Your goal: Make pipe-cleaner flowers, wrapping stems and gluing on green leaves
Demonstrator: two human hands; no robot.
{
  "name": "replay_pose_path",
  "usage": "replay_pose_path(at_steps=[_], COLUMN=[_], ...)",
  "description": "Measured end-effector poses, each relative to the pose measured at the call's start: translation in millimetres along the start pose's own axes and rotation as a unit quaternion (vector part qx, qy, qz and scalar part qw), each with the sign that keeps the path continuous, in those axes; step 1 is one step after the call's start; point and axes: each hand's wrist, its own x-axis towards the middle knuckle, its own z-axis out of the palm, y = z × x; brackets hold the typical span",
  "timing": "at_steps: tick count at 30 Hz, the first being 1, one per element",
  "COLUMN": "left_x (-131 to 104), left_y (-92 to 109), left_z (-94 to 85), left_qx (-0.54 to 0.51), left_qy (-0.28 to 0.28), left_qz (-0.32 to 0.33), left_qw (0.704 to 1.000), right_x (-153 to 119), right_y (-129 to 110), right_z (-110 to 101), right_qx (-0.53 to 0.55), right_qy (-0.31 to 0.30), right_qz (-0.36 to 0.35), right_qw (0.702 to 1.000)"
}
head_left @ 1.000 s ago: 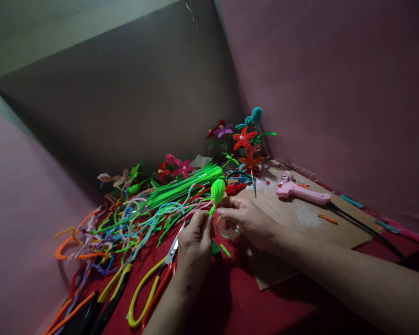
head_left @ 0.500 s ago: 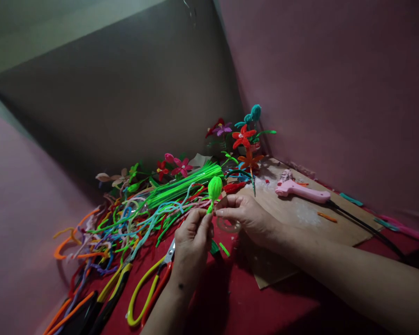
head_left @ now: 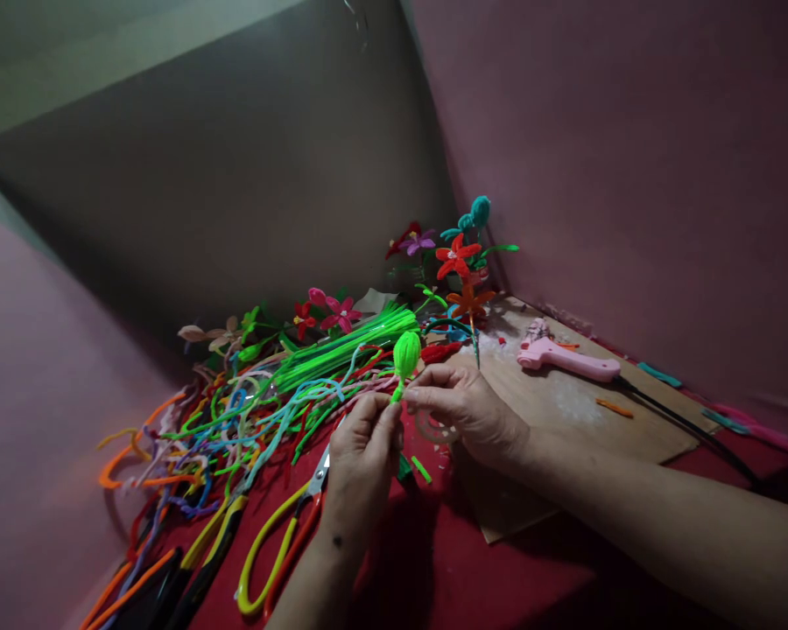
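Observation:
A bright green fuzzy pipe-cleaner bud (head_left: pixel 406 354) stands upright between my hands, its short stem below it. Around the lower stem, my left hand (head_left: pixel 362 446) is closed in a pinch. My right hand (head_left: pixel 466 409) is closed too, thumb and forefinger together at the stem just under the bud. A pale ring that looks like a roll of tape (head_left: pixel 436 429) shows beneath the right fingers, partly hidden by them. Scissors (head_left: pixel 282 534) with yellow and red handles lie by my left wrist.
Loose coloured pipe cleaners and a green bundle (head_left: pixel 348 350) heap up on the left. Pliers (head_left: pixel 203 560) lie at front left. Pipe-cleaner flowers (head_left: pixel 458 256) stand at the back. A pink glue gun (head_left: pixel 568 359) with a black cord rests on a brown board (head_left: pixel 604 437).
The green bud has shifted very slightly right and turned a little. The pale ring has moved slightly right along with my right hand. My left hand keeps its pinch.

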Motion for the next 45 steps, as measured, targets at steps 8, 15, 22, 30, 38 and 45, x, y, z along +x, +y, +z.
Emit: replay_pose_path(at_steps=[8, 15, 22, 30, 38, 45], left_x=[0.6, 5.5, 7.6, 3.2, 1.9, 0.3], left_y=[9.7, 1.3, -0.8, 6.0, 6.8, -1.1], left_z=[-3.7, -10.3, -13.1, -12.6, -4.8, -1.1], left_qx=[-0.198, -0.298, -0.324, -0.159, 0.066, 0.091], left_qy=[-0.093, -0.184, -0.209, -0.158, -0.100, -0.049], left_qz=[-0.141, -0.171, -0.180, -0.126, -0.046, 0.003], left_qw=[0.965, 0.921, 0.905, 0.966, 0.992, 0.995], right_x=[3.2, 6.1, 8.9, 5.5, 7.5, 7.5], right_y=[0.1, 6.7, 8.8, 7.5, 12.4, 18.9], right_z=[-0.3, -2.6, -5.2, -1.6, -1.7, -5.2], right_qx=[0.020, 0.105, 0.122, 0.112, 0.098, 0.059], right_qy=[0.009, -0.033, -0.114, -0.070, 0.004, -0.031], right_qz=[0.034, 0.063, 0.064, 0.057, 0.021, -0.016], right_qw=[0.999, 0.992, 0.984, 0.990, 0.995, 0.998])
